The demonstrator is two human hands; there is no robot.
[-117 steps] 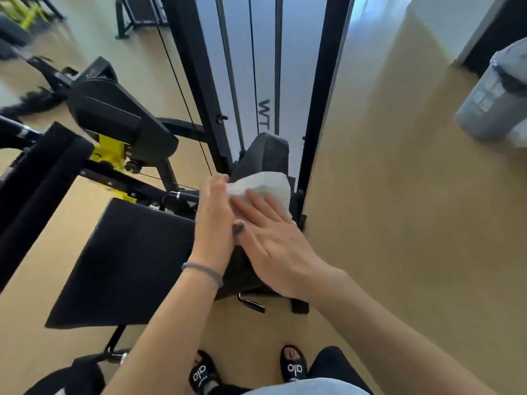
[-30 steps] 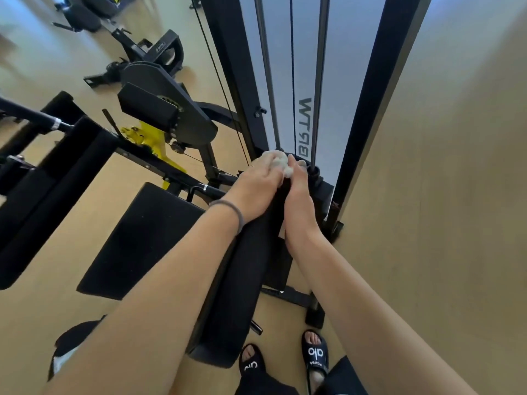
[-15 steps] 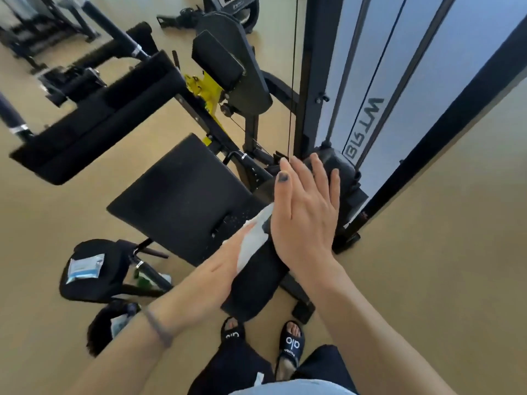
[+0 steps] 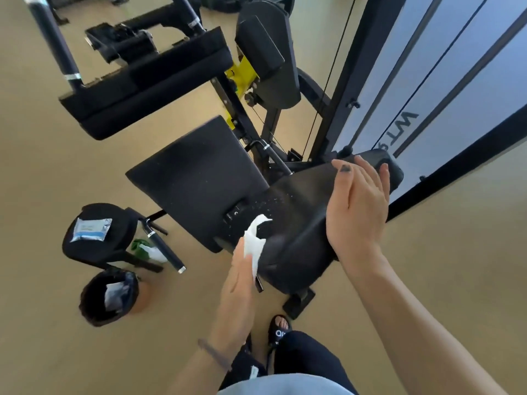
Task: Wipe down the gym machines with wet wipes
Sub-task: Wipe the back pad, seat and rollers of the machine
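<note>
Tan gym floor under a black machine. Left hand (image 4: 242, 283) pinching limp wet wipe (image 4: 254, 242) against back pad (image 4: 296, 223); right hand (image 4: 356, 212) flat, released, bracing. Soft, light: best held bunched.

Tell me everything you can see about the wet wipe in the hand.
The wet wipe is a white, thin, crumpled sheet, its upper corner curling up to a point. The left hand holds its lower part against the near side of the black padded backrest, beside the seat pad. The wipe looks slightly motion-blurred; any dirt on it cannot be made out.
</note>
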